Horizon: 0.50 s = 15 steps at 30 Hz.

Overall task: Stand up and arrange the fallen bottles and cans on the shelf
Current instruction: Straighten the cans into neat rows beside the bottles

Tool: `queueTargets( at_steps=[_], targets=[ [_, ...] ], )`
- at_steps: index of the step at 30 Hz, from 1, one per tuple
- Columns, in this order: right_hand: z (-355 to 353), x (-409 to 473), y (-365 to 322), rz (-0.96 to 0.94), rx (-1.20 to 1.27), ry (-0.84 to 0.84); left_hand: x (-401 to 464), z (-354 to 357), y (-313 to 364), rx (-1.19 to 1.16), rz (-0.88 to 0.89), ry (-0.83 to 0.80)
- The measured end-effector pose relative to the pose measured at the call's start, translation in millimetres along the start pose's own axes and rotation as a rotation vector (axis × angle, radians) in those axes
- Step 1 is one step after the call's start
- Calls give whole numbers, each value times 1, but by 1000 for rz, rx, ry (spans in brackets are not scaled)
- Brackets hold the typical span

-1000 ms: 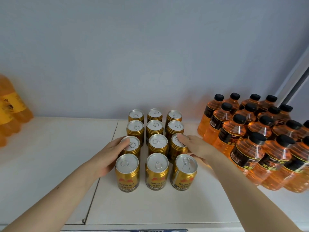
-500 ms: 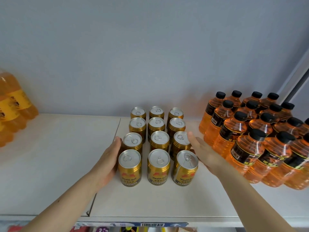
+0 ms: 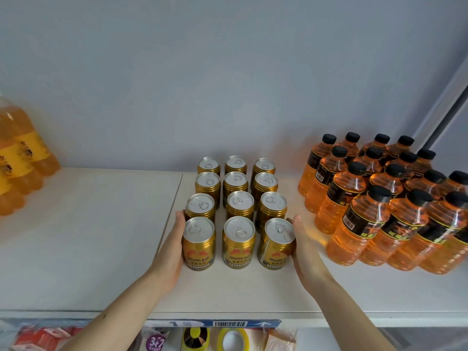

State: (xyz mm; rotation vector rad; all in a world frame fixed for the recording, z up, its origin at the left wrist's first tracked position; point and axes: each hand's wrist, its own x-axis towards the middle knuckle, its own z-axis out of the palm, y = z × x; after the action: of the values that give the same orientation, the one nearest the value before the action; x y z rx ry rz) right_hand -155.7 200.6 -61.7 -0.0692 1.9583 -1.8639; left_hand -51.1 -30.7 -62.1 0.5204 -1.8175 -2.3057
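Left hand lies flat and open against the outer side of the front-left can; right hand does the same against the front-right can, neither gripping. Between them, on the shelf, stands the block of gold cans, three across, four deep, all upright, so any squaring-up would press inward from both sides equally. Capped orange bottles stand just right. Front cans read "Wealth Bull"; smaller print is illegible.
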Motion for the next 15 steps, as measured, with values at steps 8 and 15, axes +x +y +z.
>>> queueTargets(
  at_steps=[8,15],
  targets=[
    [1,-25,6,-320,-292,35,-23,6,6,408,347,136],
    [-4,-18,14,-340,-392,15,-19,43,29,1340,831,91]
  ],
)
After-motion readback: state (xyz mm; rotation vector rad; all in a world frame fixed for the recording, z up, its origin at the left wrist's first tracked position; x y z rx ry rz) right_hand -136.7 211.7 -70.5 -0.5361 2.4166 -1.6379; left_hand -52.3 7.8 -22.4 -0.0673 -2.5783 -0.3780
